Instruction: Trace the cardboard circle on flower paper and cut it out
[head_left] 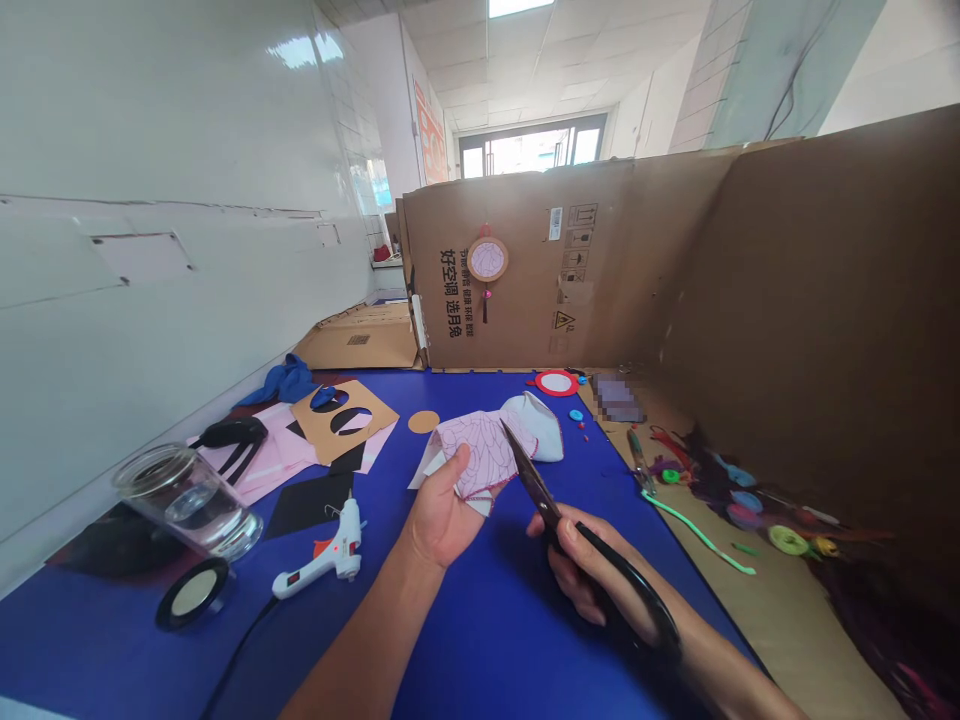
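Above a blue table [465, 650], the left grip [442, 515] pinches pink line-patterned cloth [480, 447], presumably steadying it; the right grip [585, 560] clamps black-handled scissors [534, 485].

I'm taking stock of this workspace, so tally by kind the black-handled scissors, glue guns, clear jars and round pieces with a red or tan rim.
Black-handled scissors: 1, in the right hand
Glue gun: 1
Clear jar: 1
Rimmed round pieces: 2, one on the blue table, one on the cardboard
Total: 5
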